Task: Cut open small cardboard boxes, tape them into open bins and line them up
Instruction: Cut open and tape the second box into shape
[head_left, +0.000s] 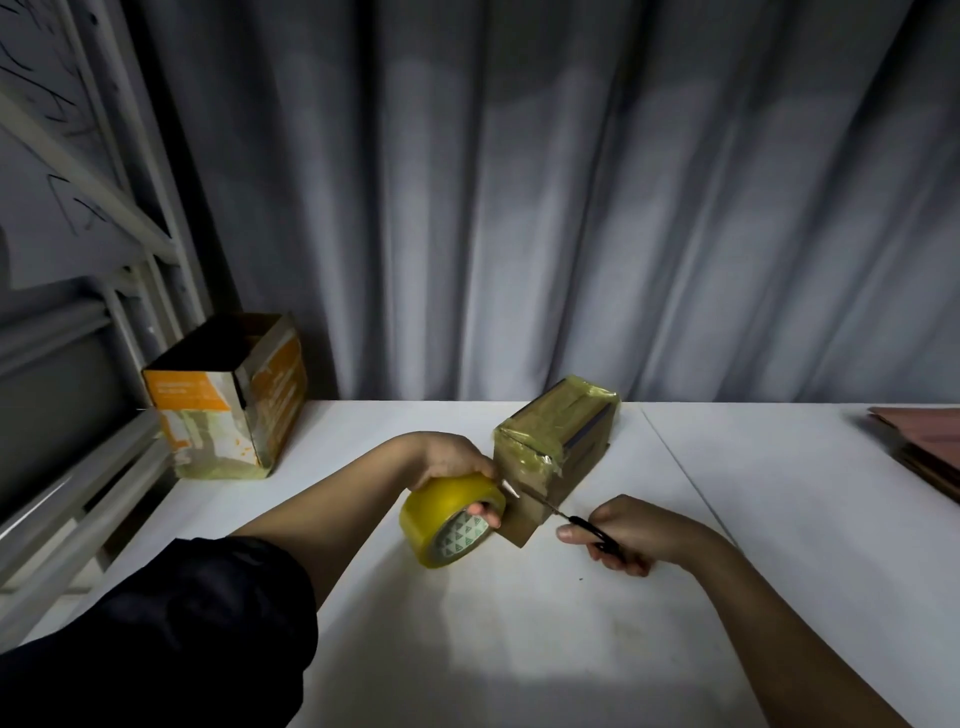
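A brown cardboard box (550, 441) wrapped in yellowish tape lies on its side in the middle of the white table (519, 623). My left hand (457, 460) grips a roll of yellow tape (449, 519) just left of the box, fingers through its core. A short strip of tape runs from the roll to the box's near corner. My right hand (634, 535) holds black-handled scissors (576, 522), whose blades point left at that strip beside the box.
An open orange-and-white cardboard bin (228, 400) stands upright at the table's back left corner. A metal frame (104, 291) rises along the left. Grey curtains hang behind the table. Flat reddish-brown boards (924, 441) lie at the right edge.
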